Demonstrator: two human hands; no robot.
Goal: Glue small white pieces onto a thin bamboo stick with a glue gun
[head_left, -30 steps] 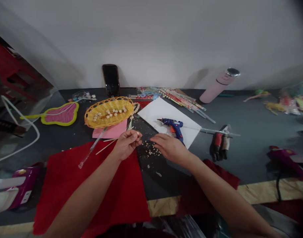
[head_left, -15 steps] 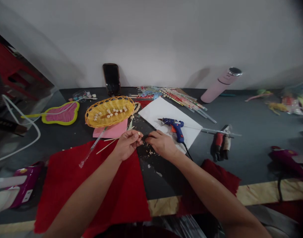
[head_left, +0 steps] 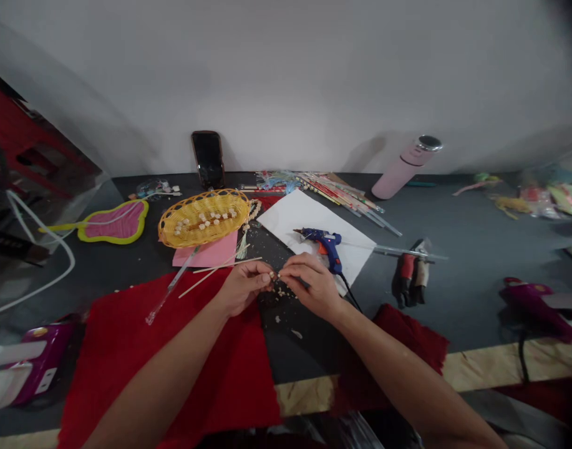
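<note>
My left hand (head_left: 243,288) is closed, with a small pale piece (head_left: 271,275) pinched between thumb and forefinger. Facing it, my right hand (head_left: 316,287) has its fingertips pressed together close to that piece; a tiny pale bit seems to show at them, too small to name. Under both hands lie several small pale pieces (head_left: 281,292) on the dark table. Thin pale sticks (head_left: 199,286) rest beside my left hand. Beyond the hands, a yellow woven basket (head_left: 173,240) holds several small pale clusters. A blue glue gun (head_left: 330,246) lies on white paper (head_left: 290,212) near my right hand.
Red cloth (head_left: 173,349) covers the table's near left. A phone (head_left: 208,159) leans on the wall, and a pink bottle (head_left: 402,171) stands tilted in view. Pliers (head_left: 413,277) lie right of the paper. Wrapped sticks (head_left: 337,194) are at the back. A purple tool (head_left: 542,305) sits far right.
My right hand's fingers have straightened somewhat and its fingertips now meet nearer the piece in my left hand. The whole view has shifted slightly, with things appearing a little lower.
</note>
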